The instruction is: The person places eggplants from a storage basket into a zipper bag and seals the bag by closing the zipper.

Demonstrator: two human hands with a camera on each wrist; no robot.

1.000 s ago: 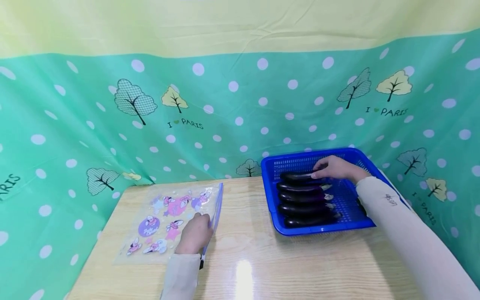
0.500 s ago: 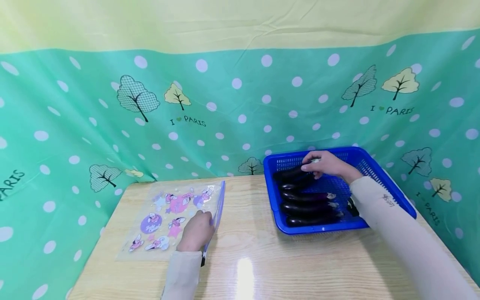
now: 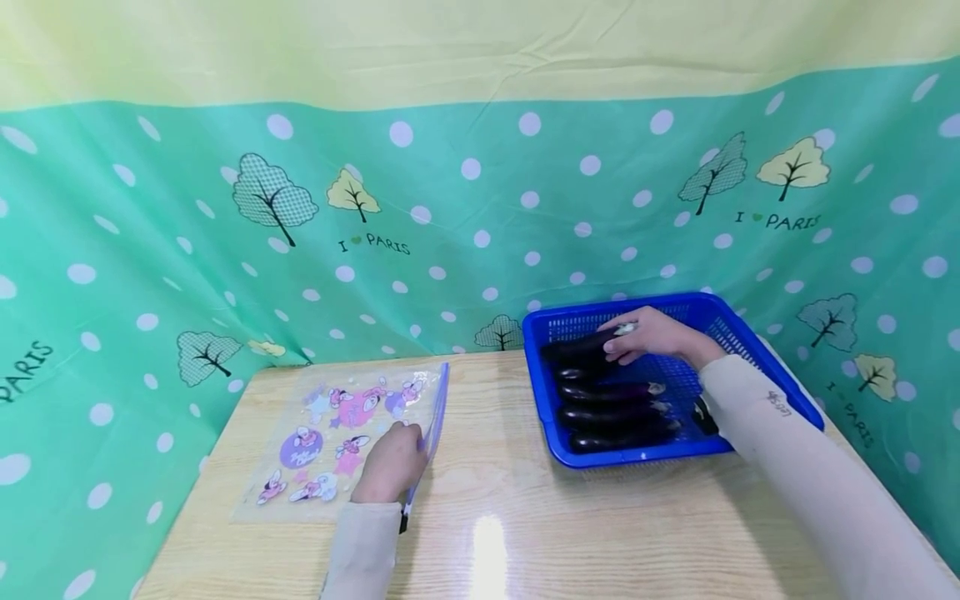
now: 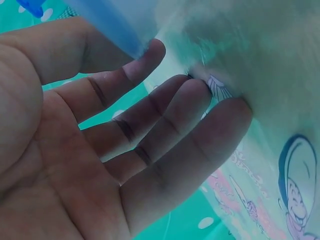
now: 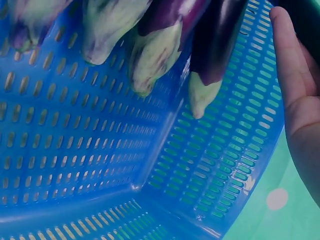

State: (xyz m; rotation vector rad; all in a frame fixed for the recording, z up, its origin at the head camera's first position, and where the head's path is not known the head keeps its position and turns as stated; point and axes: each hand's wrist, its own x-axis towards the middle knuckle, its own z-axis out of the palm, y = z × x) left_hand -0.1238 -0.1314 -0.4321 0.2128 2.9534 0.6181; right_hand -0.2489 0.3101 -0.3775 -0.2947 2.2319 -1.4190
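Observation:
In the head view, my left hand pinches the purple zip edge of a clear zip bag printed with pink and purple cartoon figures. The bag lies flat on the table's left side. The left wrist view shows thumb and index finger at the bag's edge, the other fingers against the film. My right hand grips the stem end of an eggplant inside the blue basket. Its stem is tilted up. Several dark purple eggplants lie side by side below it; their pale stems show in the right wrist view.
The blue basket stands at the right rear of the wooden table, close to a green dotted curtain. Bare table lies between bag and basket. The basket's walls are slotted and rise around the eggplants.
My right hand has shifted slightly left with the far eggplant, raising its stem end off the row. My left hand keeps its hold on the bag's edge.

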